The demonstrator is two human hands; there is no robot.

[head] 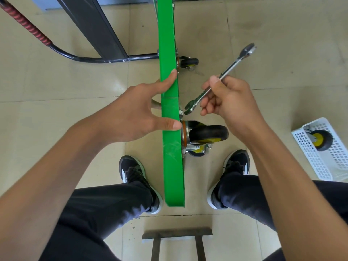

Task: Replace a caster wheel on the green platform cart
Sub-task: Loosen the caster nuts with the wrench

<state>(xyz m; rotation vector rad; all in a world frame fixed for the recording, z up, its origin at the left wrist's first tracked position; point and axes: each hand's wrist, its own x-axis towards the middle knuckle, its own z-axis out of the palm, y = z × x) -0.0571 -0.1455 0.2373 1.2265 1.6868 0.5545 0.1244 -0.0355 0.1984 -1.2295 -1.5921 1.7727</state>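
Head view: green platform cart [170, 102] stood on edge between feet, steadied by left hand [139, 113], fingers spread straight over deck edge. Combination wrench [218, 80] gripped mid-shaft by right hand [227, 102]; open end brought beside mounting bolt [181, 112] above near caster wheel [205, 134]. Spare wheel [319, 137] seen in white basket [320, 162], well apart. Step judged: bolt loosening. Next: wrench end to be seated squarely on bolt head.

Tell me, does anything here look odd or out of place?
Yes: the green platform cart stands on its edge rather than on its wheels, so its black caster wheel sticks out sideways. The left hand steadies it; the right hand holds a silver wrench. Another wheel lies in a white plastic basket.
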